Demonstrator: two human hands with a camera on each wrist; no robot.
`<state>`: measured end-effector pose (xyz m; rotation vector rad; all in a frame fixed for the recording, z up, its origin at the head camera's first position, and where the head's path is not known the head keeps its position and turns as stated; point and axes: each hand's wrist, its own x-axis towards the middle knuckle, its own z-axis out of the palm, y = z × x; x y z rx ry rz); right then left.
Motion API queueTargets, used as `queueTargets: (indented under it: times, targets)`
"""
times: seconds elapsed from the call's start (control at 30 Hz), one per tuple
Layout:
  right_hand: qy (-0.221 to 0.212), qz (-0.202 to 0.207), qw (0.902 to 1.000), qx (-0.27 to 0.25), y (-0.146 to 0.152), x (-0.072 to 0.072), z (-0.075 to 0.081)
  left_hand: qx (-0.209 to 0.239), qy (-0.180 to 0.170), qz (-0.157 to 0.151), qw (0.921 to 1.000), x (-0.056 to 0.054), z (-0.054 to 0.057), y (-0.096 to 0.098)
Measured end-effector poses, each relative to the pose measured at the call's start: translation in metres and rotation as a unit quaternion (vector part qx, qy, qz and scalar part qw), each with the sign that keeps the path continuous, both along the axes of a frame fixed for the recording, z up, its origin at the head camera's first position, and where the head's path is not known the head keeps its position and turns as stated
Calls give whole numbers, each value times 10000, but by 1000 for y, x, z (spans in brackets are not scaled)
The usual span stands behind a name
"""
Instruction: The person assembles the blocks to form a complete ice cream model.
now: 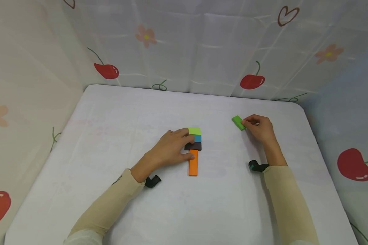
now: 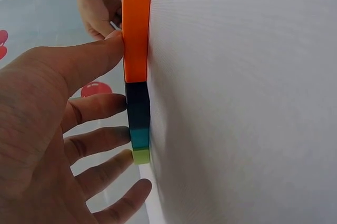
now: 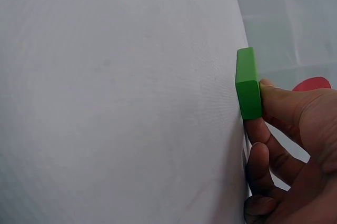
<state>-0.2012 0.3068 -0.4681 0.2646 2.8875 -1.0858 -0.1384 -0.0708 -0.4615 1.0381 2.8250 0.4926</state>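
In the head view, a short row of flat blocks lies mid-table: a lime green block [image 1: 194, 131] at the far end, a blue block [image 1: 198, 138], a dark block [image 1: 196, 146], then an orange block [image 1: 193, 168] running lengthwise towards me. My left hand [image 1: 171, 147] rests on this row with fingers spread; in the left wrist view its thumb touches the orange block [image 2: 136, 29] and fingertips reach the dark block [image 2: 138, 105]. Off to the right, my right hand [image 1: 261, 130] pinches a green block [image 1: 237, 121] by its near end, close over the table.
The white table [image 1: 125, 115] has rounded far corners. Behind and beside it hang pale curtains [image 1: 184, 44] printed with cherries, flowers and hearts. Black wrist devices [image 1: 153, 181] stick out beneath both beige sleeves [image 1: 289, 200].
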Motion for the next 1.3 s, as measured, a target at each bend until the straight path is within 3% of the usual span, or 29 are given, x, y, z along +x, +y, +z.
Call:
queueTargets:
  times: [1.3]
  targets:
    - [-34,285,9991,-297,-29,-18,-1,-53,-37,-8,10000,0,-1,1]
